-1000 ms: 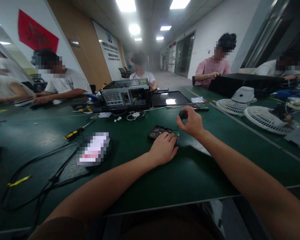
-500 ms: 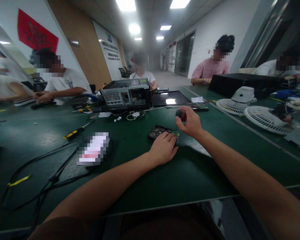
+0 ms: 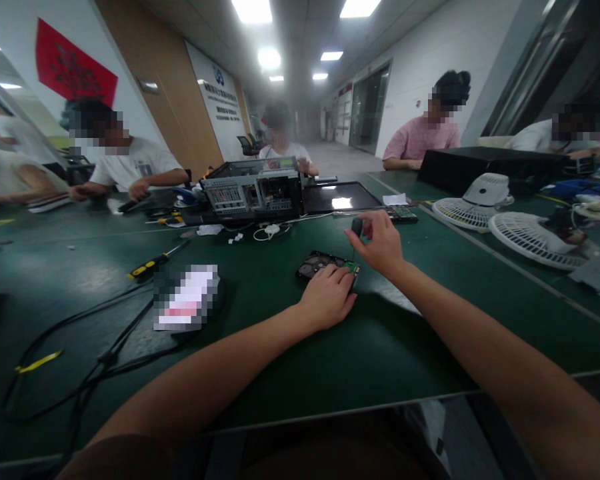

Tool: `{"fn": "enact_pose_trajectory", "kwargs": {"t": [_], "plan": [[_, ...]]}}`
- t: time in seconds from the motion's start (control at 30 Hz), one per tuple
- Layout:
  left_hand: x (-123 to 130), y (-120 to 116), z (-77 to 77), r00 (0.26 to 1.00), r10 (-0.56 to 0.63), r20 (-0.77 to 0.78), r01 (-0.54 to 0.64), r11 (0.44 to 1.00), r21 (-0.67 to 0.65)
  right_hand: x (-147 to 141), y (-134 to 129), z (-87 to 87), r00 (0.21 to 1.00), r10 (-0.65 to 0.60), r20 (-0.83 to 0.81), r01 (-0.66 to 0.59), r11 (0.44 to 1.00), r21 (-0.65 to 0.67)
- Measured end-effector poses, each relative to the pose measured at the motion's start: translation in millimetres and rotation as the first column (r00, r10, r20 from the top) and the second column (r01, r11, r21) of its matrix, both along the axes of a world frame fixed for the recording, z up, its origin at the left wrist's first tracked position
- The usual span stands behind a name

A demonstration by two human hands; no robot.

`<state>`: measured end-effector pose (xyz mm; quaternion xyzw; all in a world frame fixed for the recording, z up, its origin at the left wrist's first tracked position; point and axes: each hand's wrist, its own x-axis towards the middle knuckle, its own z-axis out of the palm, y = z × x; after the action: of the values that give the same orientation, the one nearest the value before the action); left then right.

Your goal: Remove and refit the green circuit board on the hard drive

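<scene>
A hard drive (image 3: 314,263) with a green circuit board at its right end lies on the green table. My left hand (image 3: 329,291) grips its near right part, fingers over the top and thumb at the near edge. Above that end, my right hand (image 3: 380,241) pinches the dark handle of a small screwdriver (image 3: 357,227) between thumb and fingers. The thin shaft points down to the board. Its tip meets the board beside my left fingertips, and I cannot make out the screw there.
Beyond the drive stand an open computer case (image 3: 253,193) and a flat black panel (image 3: 343,197). A yellow-black screwdriver (image 3: 150,265) and a black cord (image 3: 107,357) lie left. White fan parts (image 3: 525,237) sit right. Several people work around the table.
My right hand has shifted slightly left and its fingers have turned on the screwdriver handle. My left hand and the drive stay put. A co-worker at the left has moved their hands apart.
</scene>
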<state>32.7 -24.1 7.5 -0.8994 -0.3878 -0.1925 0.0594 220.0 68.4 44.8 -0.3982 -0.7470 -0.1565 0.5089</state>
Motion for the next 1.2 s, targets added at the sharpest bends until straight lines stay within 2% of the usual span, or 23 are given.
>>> {"fn": "enact_pose_trajectory", "kwargs": {"t": [0.17,0.3,0.47,0.63,0.8,0.93,1.2], "plan": [[-0.2,0.4,-0.6,1.0,-0.003,0.0,0.003,1.0,0.005,5.6,8.6,-6.4,1.0,0.027,-0.004,-0.028,0.997,-0.066],[0.0,0.7,-0.3,1.0,0.003,-0.014,-0.003,1.0,0.011,10.5,18.9,-12.0,0.996,0.014,-0.09,-0.031,0.98,-0.197],[-0.1,0.0,1.3,1.0,0.006,-0.028,-0.006,1.0,0.003,13.6,20.4,-9.8,0.982,-0.002,-0.189,-0.059,0.947,-0.315],[-0.4,-0.4,1.1,1.0,0.004,-0.022,-0.004,1.0,0.006,11.7,15.1,-6.8,0.979,0.013,-0.202,-0.072,0.954,-0.29],[0.2,-0.3,0.3,1.0,0.005,-0.013,-0.005,1.0,0.015,7.4,7.9,-5.2,0.996,0.011,-0.085,-0.03,0.974,-0.225],[0.2,0.2,-1.0,1.0,0.005,-0.005,-0.005,1.0,0.017,5.0,3.9,-3.9,0.999,0.052,0.015,-0.049,0.98,-0.193],[-0.2,0.1,1.2,1.0,0.007,-0.016,-0.007,1.0,-0.006,5.2,5.8,-7.5,0.994,0.084,0.074,-0.077,0.992,-0.097]]}}
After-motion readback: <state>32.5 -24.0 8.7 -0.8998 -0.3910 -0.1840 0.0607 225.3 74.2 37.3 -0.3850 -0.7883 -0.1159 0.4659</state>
